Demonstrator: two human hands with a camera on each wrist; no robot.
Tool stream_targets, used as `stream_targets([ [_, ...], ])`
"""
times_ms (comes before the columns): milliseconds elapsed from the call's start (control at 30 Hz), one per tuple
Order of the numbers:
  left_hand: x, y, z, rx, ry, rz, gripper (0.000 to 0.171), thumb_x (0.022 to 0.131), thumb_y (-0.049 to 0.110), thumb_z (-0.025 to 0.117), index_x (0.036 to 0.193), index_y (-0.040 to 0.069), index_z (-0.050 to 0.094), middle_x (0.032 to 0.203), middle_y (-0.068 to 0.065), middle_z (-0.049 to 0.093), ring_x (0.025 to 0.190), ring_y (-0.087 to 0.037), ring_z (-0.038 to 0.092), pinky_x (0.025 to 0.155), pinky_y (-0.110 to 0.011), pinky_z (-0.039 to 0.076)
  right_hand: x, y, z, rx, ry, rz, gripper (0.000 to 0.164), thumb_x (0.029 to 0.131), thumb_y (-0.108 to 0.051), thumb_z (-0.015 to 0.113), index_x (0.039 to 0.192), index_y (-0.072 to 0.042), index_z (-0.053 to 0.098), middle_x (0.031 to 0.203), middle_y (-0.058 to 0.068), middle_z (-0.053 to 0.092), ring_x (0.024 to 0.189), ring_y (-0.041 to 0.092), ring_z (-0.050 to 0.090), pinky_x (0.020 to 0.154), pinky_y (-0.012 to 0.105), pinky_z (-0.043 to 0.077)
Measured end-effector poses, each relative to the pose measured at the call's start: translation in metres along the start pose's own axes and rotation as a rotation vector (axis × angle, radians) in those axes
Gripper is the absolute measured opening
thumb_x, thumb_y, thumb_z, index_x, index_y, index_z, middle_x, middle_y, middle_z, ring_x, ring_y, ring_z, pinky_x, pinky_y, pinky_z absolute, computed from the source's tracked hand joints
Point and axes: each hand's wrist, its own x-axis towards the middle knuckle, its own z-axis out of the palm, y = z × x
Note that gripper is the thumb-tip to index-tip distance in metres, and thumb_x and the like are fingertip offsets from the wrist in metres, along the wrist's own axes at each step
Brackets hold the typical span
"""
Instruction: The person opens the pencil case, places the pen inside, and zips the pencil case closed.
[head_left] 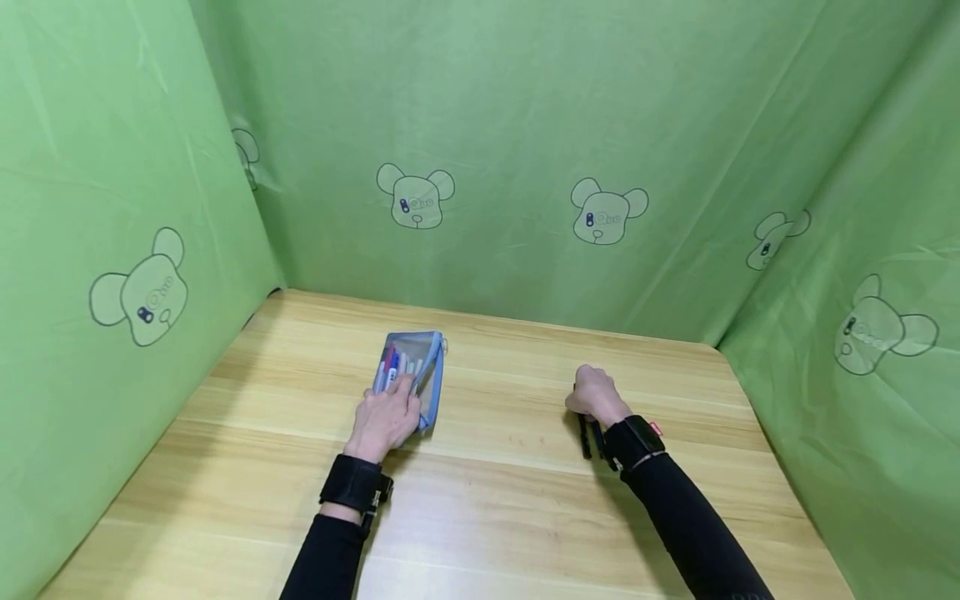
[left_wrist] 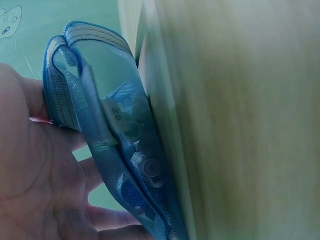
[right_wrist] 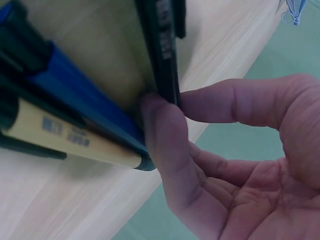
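1. From where I'm standing, the right hand [head_left: 597,397] has a dark pen [right_wrist: 167,60] pinched between its fingertips, the barrel slanting up and away from the grip in the right wrist view.
2. Just beside that pinch are two more pens: a blue-barrelled pen [right_wrist: 90,85] with a dark section, and a cream-barrelled pen [right_wrist: 75,137] with dark ends. Their near ends come right up to the finger; I can't tell whether they touch it.
3. Seen from above, dark lengths of pen show below the right hand, on its near side.
4. Well to the left of the pinch, the left hand [head_left: 382,421] rests on a blue mesh pouch [head_left: 413,340]. Its fingers are stretched out over the pouch rather than curled into a fist.
5. The pouch lies under and just beyond those fingers. Its zipped edges stand apart at the mouth, and a zip pull [head_left: 445,343] sits at the far right corner.
6. Inside, ahead of the left fingertips, several slim pens [head_left: 392,368] show through the mesh, blue, purple and pale ones among them.
7. Below both hands is a pale wood-grain table [head_left: 510,500]; beyond them hangs green cloth [head_left: 510,83] printed with bear heads.
8. Behind each hand, a black strap [head_left: 633,442] circles the wrist, with a black sleeve [head_left: 697,521] further back.
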Motion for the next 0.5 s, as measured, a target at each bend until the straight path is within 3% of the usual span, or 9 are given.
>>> stream_targets([
  [200, 0.000, 0.000, 0.000, 0.009, 0.005, 0.008, 0.049, 0.105, 0.024, 0.037, 0.148, 0.005, 0.049, 0.151, -0.019, 0.053, 0.119, -0.051, 0.062, 0.095, -0.061, 0.048, 0.004, 0.003, -0.005, 0.034, 0.035, -0.039, 0.042, 0.081, -0.001, 0.056, 0.052, -0.021, 0.033, 0.044, -0.004, 0.035, 0.041, 0.015, 0.046, 0.047, 0.025, 0.037],
  [500, 0.000, 0.000, 0.000, 0.016, 0.006, 0.016, 0.048, 0.105, 0.024, 0.038, 0.147, 0.004, 0.050, 0.151, -0.019, 0.054, 0.118, -0.050, 0.063, 0.094, -0.062, 0.049, 0.009, -0.001, -0.025, 0.070, 0.106, -0.055, 0.040, 0.076, 0.000, 0.057, 0.052, -0.019, 0.031, 0.049, -0.006, 0.023, 0.046, 0.012, 0.025, 0.051, 0.026, 0.030],
])
